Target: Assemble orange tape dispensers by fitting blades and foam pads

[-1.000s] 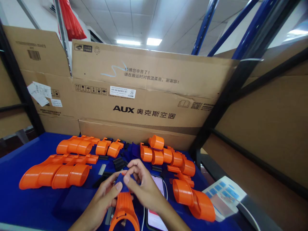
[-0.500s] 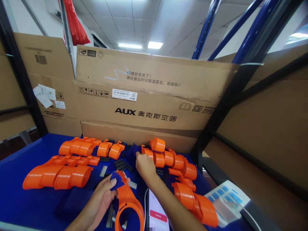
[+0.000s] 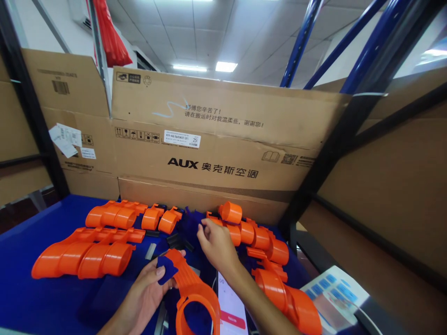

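My left hand (image 3: 148, 291) grips an orange plastic part with a ring end (image 3: 190, 291), and its thumb presses a small dark blue pad (image 3: 165, 270) against the part. My right hand (image 3: 216, 242) reaches forward to a heap of dark blue pads (image 3: 190, 221) beside a row of orange cylinders (image 3: 256, 237). Its fingers are pinched together on something dark that I cannot make out.
Rows of orange tube parts (image 3: 84, 258) lie at the left on the blue table (image 3: 42, 298). More orange parts (image 3: 289, 300) lie at the right. Small black and grey strips (image 3: 174, 241) are scattered mid-table. A phone (image 3: 232, 309) lies under my right forearm. Cardboard boxes (image 3: 216, 139) wall the back.
My right hand left the part held by my left hand and reached forward to the blue pads. My left hand lifted and tilted the orange part slightly.
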{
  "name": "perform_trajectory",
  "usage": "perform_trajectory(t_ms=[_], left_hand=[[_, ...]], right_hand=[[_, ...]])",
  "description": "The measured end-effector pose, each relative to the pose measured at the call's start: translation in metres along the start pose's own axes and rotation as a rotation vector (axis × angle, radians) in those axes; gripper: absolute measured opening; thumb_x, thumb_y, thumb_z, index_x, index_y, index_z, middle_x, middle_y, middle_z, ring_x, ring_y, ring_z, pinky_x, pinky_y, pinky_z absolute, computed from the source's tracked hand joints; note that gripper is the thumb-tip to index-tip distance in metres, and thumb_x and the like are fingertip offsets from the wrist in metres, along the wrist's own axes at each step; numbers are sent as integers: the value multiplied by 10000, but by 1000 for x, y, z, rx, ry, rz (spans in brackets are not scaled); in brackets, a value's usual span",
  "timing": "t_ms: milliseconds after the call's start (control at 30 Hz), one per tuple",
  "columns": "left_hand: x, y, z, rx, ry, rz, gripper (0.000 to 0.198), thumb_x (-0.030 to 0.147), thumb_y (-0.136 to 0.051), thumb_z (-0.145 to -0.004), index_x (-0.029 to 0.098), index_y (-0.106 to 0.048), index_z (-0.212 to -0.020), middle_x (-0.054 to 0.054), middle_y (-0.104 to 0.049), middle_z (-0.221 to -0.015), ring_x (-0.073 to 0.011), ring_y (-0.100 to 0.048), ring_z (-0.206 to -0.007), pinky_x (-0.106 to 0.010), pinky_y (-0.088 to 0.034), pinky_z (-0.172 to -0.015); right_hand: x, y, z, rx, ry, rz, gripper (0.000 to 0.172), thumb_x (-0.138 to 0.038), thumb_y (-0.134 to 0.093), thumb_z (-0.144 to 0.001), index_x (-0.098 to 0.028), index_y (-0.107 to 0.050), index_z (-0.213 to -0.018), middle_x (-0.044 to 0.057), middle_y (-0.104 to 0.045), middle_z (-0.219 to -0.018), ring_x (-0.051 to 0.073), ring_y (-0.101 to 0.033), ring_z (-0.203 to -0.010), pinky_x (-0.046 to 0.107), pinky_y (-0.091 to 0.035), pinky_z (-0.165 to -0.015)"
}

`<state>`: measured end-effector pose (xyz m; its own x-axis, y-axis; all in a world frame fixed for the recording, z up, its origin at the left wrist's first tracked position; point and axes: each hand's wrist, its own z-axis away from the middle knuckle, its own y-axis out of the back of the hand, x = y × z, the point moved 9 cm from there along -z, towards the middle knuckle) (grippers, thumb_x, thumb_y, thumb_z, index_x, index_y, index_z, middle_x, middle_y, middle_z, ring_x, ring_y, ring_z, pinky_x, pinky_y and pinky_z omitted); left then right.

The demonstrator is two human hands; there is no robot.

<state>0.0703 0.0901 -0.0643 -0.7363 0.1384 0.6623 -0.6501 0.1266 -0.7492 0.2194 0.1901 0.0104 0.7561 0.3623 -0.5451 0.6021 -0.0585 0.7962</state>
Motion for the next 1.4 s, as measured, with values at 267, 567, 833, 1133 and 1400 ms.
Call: perform_trajectory(t_ms=[267,567,833,1133,1400], left_hand=[[-10,2,-4,70,-67,7,354,290,-798,-738,267,-797,-1092,-81,-804,-1185,-358,-661,-1188,-467,-504,-1024],[1,-30,17,-32,-62,-253,517,349,-920,-542,281,-827,-1045,-87,-815,-1156,-436,-631,-1219,-465,-552,-929],[15,-8,16,242,-159,-123,362,292,-885,-679,292,-804,-1032,-33,-832,-1102,-296,-730,-1077,-364,-579,-919],[29,-27,20,252,-205,-230,453,348,-934,-604,254,-798,-1026,-47,-829,-1064,-295,-729,-1037,-303,-569,-885],[30,-22,19,248,-233,-286,437,334,-920,-629,251,-794,-1040,-50,-827,-1019,-272,-727,-1011,-283,-559,-895]], right_hand=[[7,35,87,43,55,-251,319,-415,-552,-982,-208,-662,-1198,59,-709,-948,220,-672,-856,319,-555,-717],[-27,27,105,-281,200,-241,632,-326,-636,-944,-364,-405,-1531,60,-474,-1553,289,-460,-1406,484,-368,-1175],[-26,32,106,-214,212,-637,421,-406,-451,-1049,-390,-496,-1467,53,-583,-1369,250,-524,-1305,493,-366,-1146],[-34,33,104,-165,285,-591,423,-373,-605,-978,-411,-576,-1398,65,-578,-1326,270,-555,-1259,505,-390,-1121],[-31,34,107,-96,230,-489,424,-421,-619,-954,-413,-596,-1378,75,-588,-1336,293,-569,-1228,541,-408,-1101]])
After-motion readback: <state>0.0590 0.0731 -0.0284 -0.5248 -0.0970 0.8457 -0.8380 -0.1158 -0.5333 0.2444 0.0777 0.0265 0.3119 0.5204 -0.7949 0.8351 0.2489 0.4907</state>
